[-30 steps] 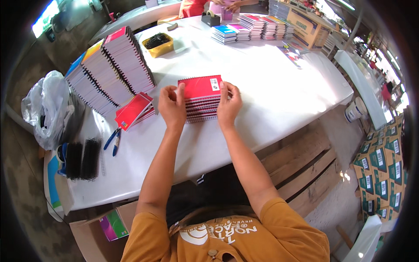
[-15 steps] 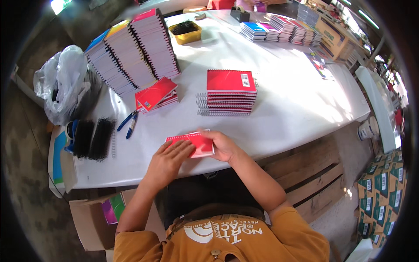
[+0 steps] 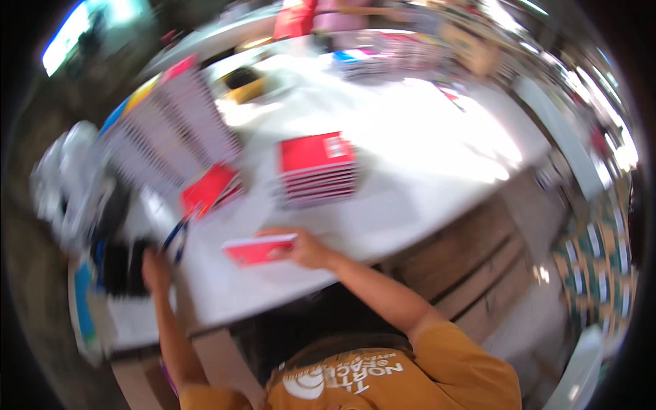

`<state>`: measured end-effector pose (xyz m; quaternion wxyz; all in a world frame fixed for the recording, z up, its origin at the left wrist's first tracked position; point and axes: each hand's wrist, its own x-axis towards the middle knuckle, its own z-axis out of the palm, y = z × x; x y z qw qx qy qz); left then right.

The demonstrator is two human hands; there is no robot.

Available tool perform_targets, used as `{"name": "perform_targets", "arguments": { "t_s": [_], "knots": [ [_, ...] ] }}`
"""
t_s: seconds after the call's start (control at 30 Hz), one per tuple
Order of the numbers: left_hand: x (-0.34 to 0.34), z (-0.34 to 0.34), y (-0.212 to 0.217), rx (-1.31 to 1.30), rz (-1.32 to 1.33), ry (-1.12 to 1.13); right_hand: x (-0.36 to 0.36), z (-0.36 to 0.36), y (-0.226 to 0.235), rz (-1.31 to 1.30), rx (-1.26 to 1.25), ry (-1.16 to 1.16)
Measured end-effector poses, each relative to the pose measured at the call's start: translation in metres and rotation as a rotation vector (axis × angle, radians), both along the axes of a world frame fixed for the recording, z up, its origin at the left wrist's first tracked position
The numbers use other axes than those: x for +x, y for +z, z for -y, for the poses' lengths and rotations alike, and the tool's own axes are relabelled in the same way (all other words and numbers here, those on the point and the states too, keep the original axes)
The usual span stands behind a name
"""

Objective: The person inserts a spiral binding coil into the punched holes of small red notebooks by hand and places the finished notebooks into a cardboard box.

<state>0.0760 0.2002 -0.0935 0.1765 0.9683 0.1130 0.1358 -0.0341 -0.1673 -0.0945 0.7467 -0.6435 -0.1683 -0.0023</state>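
Where both hands were on the thin red-covered notebook (image 3: 260, 249) a moment ago, it is now pinned near the white table's (image 3: 424, 157) front edge by the right hand (image 3: 307, 249) alone, while the left hand (image 3: 156, 268) is stretched out to the black combs (image 3: 123, 266), its grip blurred beyond telling.

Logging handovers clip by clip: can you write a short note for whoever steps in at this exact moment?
The frame is motion-blurred.
Right hand: holds a single red notebook at the near part of the white table.
Left hand: reaches out to the black items at the table's left end; grip unclear.
Stack of red notebooks sits mid-table; a smaller red pile and blue-handled pliers lie left of it.
Done: one notebook is apart from the stack.
Left: the rest remain stacked.
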Motion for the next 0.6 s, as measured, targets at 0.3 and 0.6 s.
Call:
{"name": "perform_targets", "arguments": {
  "t_s": [0.3, 0.6],
  "knots": [
    [0.033, -0.035, -0.014, -0.778, -0.100, -0.135, -0.005, 0.007, 0.015, 0.125, -0.091, 0.104],
    [-0.115, 0.154, -0.006, -0.734, 0.131, -0.789, -0.004, 0.004, 0.019, 0.242, -0.094, 0.026]
  ]
}}
